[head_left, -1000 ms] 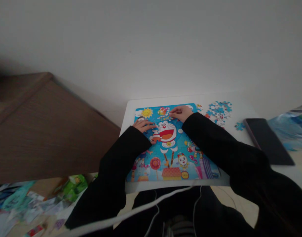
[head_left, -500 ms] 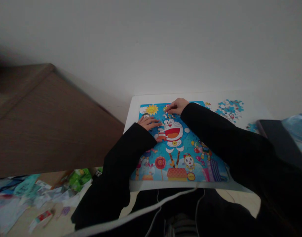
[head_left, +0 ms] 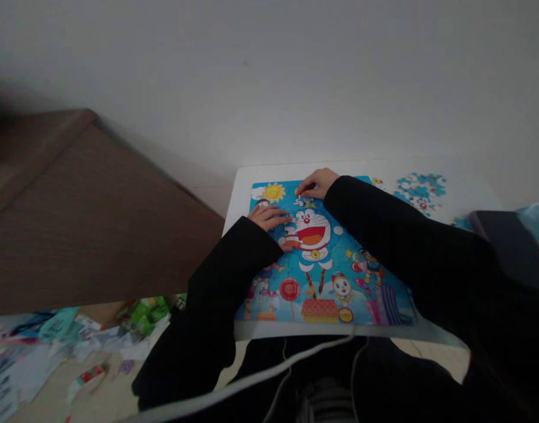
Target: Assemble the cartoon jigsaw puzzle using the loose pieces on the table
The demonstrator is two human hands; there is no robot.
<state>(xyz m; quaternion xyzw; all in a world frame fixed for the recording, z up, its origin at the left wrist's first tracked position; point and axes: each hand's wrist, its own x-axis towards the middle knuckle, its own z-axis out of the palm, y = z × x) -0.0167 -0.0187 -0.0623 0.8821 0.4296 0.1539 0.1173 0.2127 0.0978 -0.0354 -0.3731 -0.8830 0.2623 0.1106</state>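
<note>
A blue cartoon jigsaw puzzle [head_left: 316, 294] lies on the white table, its picture largely joined around a smiling blue-and-white cat figure. On its left part rests my left hand [head_left: 269, 219], fingers spread and flat beside the figure's raised arm. My right hand [head_left: 317, 183] is at the upper middle of the puzzle, thumb and fingertips pinched together on a small puzzle piece [head_left: 298, 201] that is mostly covered by the fingers. Just below these fingertips the picture shows small uneven patches. My right sleeve hides part of the puzzle's right side.
Loose puzzle pieces [head_left: 421, 191] are heaped on the table [head_left: 245, 176] at the right, with a dark flat object [head_left: 507, 247] beyond them. A brown wooden cabinet [head_left: 102, 223] stands at the left. A white cable [head_left: 269, 373] crosses in front; litter [head_left: 97, 341] covers the floor.
The view has shifted slightly, moving the puzzle a little to the right in the picture. My right hand's pinching fingers have tilted slightly over the same spot; the left hand stays put.
</note>
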